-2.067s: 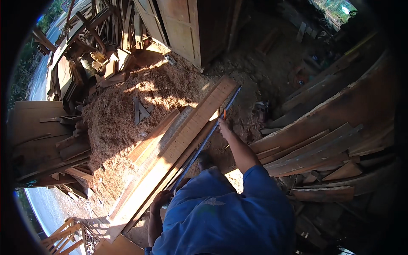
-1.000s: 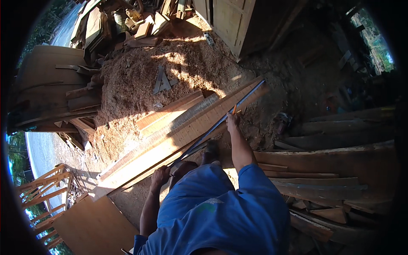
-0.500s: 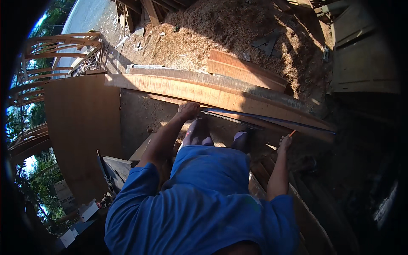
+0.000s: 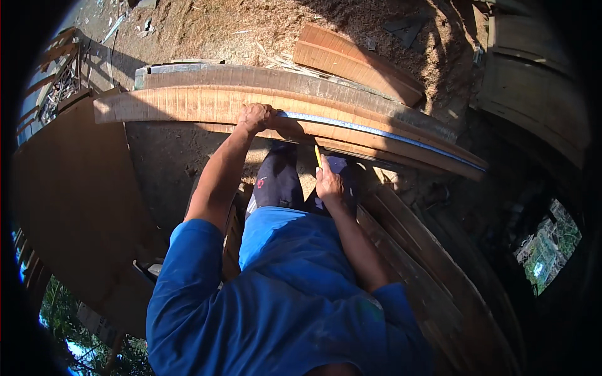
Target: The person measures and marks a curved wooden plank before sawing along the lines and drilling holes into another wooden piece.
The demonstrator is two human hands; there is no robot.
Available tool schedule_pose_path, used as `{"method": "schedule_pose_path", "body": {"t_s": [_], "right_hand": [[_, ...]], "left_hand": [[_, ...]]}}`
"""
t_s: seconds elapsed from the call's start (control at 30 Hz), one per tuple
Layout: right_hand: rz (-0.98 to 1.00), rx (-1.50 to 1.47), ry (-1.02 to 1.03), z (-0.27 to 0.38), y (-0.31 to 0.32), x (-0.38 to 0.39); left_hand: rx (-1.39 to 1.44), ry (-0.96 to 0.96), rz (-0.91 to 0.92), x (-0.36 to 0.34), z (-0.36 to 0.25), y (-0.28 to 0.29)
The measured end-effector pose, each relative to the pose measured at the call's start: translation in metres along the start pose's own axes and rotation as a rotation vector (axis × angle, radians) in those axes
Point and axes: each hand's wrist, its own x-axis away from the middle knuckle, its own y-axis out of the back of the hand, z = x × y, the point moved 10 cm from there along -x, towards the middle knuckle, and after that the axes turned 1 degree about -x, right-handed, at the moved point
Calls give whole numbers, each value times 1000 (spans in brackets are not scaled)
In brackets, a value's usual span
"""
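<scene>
A long light-brown board point(image 4: 184, 103) lies crosswise in front of me, with a greyer plank point(image 4: 207, 77) along its far side. A blue tape measure point(image 4: 376, 130) stretches along the board toward its right end. My left hand point(image 4: 256, 118) is closed at the tape's left end, pressed on the board; the tape's case is hidden in it. My right hand point(image 4: 327, 182) is closed on a yellow pencil point(image 4: 318, 155), held just below the board's near edge, tip up toward the wood. My legs in dark trousers are below the board.
Two short reddish planks point(image 4: 338, 53) lie beyond on sawdust. A plywood sheet point(image 4: 69, 188) is at left, with slatted frames point(image 4: 59, 59) behind. Old boards point(image 4: 426, 263) lie at lower right, and weathered panels point(image 4: 530, 94) stand at upper right.
My view has swung round, so the board now lies crosswise. My right hand has moved from near the tape's right end leftward, close to my left hand, pencil still held.
</scene>
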Motion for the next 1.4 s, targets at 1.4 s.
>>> {"method": "schedule_pose_path", "body": {"t_s": [1.4], "right_hand": [[-112,231,-111,33,-27,-67]], "left_hand": [[161,-107,159,-30,7,15]]}}
